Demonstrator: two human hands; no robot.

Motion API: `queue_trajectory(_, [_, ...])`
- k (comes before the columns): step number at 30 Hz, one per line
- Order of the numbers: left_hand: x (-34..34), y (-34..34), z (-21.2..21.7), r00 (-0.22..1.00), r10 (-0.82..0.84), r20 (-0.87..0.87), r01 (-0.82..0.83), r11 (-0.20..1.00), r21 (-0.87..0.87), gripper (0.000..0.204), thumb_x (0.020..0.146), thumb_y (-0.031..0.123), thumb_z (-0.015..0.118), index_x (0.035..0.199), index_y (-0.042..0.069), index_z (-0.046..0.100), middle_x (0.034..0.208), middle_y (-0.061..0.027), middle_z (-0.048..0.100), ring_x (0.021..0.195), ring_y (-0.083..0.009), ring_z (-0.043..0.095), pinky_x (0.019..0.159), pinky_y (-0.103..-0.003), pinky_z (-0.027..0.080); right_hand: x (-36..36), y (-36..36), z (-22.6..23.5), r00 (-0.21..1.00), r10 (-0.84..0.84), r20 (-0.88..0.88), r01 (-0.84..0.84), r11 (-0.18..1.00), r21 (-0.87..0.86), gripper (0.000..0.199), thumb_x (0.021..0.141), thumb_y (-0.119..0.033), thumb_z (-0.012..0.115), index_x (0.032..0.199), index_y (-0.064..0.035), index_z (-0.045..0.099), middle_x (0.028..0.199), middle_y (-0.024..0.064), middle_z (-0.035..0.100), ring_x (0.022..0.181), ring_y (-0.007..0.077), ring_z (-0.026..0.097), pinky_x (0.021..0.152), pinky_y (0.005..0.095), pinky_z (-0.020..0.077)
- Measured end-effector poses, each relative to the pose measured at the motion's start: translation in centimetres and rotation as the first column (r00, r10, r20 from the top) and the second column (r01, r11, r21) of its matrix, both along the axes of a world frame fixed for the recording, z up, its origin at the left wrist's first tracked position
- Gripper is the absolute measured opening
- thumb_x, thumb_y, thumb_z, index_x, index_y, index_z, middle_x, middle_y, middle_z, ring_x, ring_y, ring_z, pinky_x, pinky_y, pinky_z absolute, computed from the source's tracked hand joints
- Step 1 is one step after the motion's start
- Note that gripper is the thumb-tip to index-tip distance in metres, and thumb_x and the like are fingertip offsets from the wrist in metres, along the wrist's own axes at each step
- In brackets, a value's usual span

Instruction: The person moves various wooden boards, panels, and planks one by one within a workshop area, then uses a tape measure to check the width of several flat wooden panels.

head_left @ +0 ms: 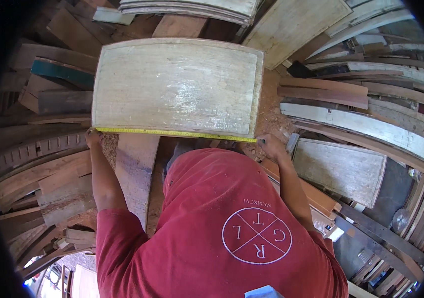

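Note:
A yellow tape measure point(177, 133) is stretched along the near long edge of a pale, worn wooden panel point(172, 84). At the panel's near left corner, the fingers of my left hand point(94, 137) close on one end of the tape. My right hand point(273, 148) grips its other end at the near right corner, with a small dark part showing by the fingertips. Most of the fingers of both hands are too small to make out. The panel lies flat, and its far edge bows outward in the picture.
Under the panel's near side a plank point(135, 164) runs toward me. Stacked boards point(192, 7) lie beyond it. Long planks point(361, 121) and another pale panel point(338, 166) fill the right, near a round saw blade point(400, 220). Loose timber point(63, 193) and a green-edged board point(63, 72) lie left.

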State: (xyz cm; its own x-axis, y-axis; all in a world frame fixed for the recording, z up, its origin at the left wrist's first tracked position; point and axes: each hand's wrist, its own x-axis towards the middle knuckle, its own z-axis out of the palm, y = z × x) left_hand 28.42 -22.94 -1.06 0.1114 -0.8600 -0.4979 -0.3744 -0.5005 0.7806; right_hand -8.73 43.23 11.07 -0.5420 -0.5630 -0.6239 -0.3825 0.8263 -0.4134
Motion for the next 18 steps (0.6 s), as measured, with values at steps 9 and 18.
queue_trajectory(9, [1.1,-0.5,-1.0,0.998,-0.053,-0.015,0.052,0.996,-0.07,0.046,0.088,0.009,0.06,0.133,0.015,0.048,0.085,-0.0092,0.062,0.06,-0.0158,0.057,0.044,-0.029,0.044,-0.4,0.5,-0.5,0.997,0.068,-0.045,-0.07,0.997,-0.034,0.025,0.091,-0.027,0.051,0.102,-0.0139,0.069,0.095,0.0188,0.068,0.094,0.0391,0.064,0.081,0.0479,0.05])
queue_trajectory(18, [3.0,-1.2,0.3,0.999,-0.034,-0.032,0.034,0.999,0.015,0.03,0.088,0.011,0.058,0.118,0.016,0.055,0.076,-0.0048,0.06,0.052,-0.0151,0.052,0.042,-0.029,0.039,0.0,-1.2,0.8,0.997,0.065,-0.04,-0.065,0.998,-0.002,0.026,0.09,-0.027,0.055,0.1,-0.0077,0.07,0.096,0.0228,0.067,0.094,0.0401,0.063,0.083,0.0471,0.0485])
